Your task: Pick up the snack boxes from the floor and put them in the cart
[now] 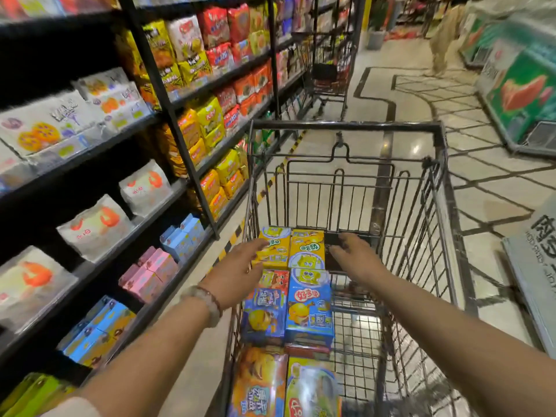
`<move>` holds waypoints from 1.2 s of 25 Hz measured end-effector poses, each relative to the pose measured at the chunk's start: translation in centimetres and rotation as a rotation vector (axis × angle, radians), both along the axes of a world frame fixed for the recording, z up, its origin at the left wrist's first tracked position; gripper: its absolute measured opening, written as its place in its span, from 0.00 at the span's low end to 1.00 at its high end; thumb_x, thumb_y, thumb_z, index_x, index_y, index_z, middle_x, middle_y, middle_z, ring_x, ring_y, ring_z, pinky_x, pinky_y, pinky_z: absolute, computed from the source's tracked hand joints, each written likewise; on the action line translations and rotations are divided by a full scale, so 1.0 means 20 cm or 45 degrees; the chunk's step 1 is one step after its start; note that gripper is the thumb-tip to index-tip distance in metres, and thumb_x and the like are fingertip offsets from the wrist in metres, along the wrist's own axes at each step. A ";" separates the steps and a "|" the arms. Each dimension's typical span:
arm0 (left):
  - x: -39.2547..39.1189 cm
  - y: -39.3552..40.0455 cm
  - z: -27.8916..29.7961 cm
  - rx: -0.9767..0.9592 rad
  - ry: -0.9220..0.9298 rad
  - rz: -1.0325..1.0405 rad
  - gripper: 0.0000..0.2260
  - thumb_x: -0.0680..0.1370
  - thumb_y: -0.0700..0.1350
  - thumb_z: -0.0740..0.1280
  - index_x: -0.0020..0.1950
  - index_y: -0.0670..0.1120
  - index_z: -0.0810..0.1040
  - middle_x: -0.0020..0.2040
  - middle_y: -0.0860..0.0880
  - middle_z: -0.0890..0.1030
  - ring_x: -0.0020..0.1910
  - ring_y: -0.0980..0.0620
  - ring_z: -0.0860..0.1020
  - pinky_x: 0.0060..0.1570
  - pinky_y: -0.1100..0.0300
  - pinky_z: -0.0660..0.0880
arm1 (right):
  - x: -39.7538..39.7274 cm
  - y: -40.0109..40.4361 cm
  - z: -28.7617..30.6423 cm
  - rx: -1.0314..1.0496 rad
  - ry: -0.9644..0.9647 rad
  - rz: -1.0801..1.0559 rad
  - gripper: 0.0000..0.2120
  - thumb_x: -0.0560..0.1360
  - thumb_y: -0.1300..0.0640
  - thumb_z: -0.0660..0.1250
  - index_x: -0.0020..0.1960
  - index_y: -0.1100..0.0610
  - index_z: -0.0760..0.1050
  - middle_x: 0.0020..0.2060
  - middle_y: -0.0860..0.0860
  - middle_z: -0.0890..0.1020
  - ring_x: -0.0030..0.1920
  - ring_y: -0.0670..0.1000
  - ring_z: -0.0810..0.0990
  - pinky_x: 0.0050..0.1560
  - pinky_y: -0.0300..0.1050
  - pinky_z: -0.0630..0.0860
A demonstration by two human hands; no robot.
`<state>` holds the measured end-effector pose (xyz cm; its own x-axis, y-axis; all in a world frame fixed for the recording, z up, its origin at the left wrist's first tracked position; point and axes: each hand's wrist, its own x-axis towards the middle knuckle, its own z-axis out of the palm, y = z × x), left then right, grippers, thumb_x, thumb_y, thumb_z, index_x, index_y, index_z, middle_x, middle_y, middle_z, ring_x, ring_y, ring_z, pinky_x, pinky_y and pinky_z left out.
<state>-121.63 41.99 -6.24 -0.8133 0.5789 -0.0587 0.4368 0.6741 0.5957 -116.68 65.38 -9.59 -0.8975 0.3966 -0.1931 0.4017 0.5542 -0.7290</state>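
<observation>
A black wire cart (346,125) stands in front of me with several snack boxes packed along its left side. Two yellow boxes (307,248) lie at the far end, two blue boxes (310,308) in the middle, and an orange box (258,383) nearest me. My left hand (237,272) reaches in with straight fingers resting on the left yellow box (275,254). My right hand (358,257) grips a dark box (332,260) just right of the yellow ones, thumb and fingers curled on its near end.
Tall shelves of snack bags and boxes (144,188) line the left side. A second cart (331,70) stands farther down the aisle. Green chest freezers (517,85) sit at the right, a grey sign board (538,266) closer in. A person (445,40) walks far ahead.
</observation>
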 end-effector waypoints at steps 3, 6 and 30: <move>0.03 -0.11 0.36 0.013 0.112 -0.088 0.15 0.80 0.44 0.60 0.67 0.49 0.68 0.60 0.53 0.69 0.58 0.55 0.71 0.55 0.65 0.66 | 0.11 -0.05 0.36 0.179 0.076 0.123 0.23 0.79 0.51 0.60 0.71 0.58 0.65 0.67 0.58 0.71 0.65 0.56 0.71 0.59 0.43 0.69; 0.14 -0.31 0.70 0.019 0.290 -0.144 0.16 0.79 0.49 0.61 0.66 0.49 0.69 0.61 0.50 0.73 0.53 0.55 0.73 0.55 0.61 0.70 | 0.28 -0.19 0.71 0.337 0.157 0.197 0.23 0.79 0.51 0.60 0.72 0.57 0.65 0.69 0.57 0.69 0.68 0.56 0.68 0.66 0.45 0.65; 2.03 -1.90 1.70 -0.593 0.516 0.682 0.28 0.77 0.58 0.62 0.74 0.60 0.56 0.74 0.57 0.60 0.72 0.56 0.60 0.71 0.58 0.60 | 1.10 -1.80 1.81 0.778 0.699 1.555 0.25 0.79 0.42 0.57 0.75 0.43 0.57 0.75 0.45 0.60 0.74 0.47 0.59 0.69 0.42 0.60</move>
